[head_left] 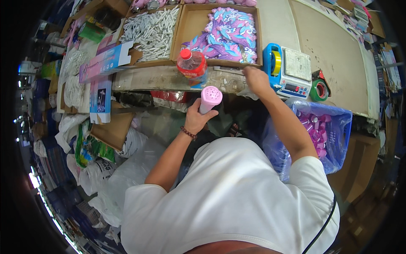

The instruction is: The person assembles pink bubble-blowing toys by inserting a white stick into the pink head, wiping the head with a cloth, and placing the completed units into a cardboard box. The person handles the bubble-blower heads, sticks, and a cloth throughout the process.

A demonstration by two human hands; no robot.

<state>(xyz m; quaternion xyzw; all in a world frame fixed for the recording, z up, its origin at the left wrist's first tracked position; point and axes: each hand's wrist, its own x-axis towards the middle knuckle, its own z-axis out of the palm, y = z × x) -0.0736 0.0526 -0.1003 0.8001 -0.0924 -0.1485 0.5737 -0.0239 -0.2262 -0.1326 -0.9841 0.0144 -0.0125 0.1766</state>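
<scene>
My left hand [196, 117] is wrapped round a pink, tapering plastic piece [211, 96] with a round top full of small holes. It holds this piece upright in front of the table edge, and its lower end is partly hidden by the fingers. My right hand [256, 81] is over the table's front edge, left of the scale. Its fingers are curled closed at the end of a thin grey rod [229, 70] lying along the table. A bottle with a red cap [191, 64] stands between the two hands, nearer the left.
Cardboard trays hold white stick-like parts [158, 34] and purple-blue wing-shaped pieces [231, 36]. Right of them are a blue tape dispenser [272, 63], a digital scale [295, 67] and green tape [320, 89]. A blue crate [346, 135] holds pink parts. Printed boxes [101, 91] stand left.
</scene>
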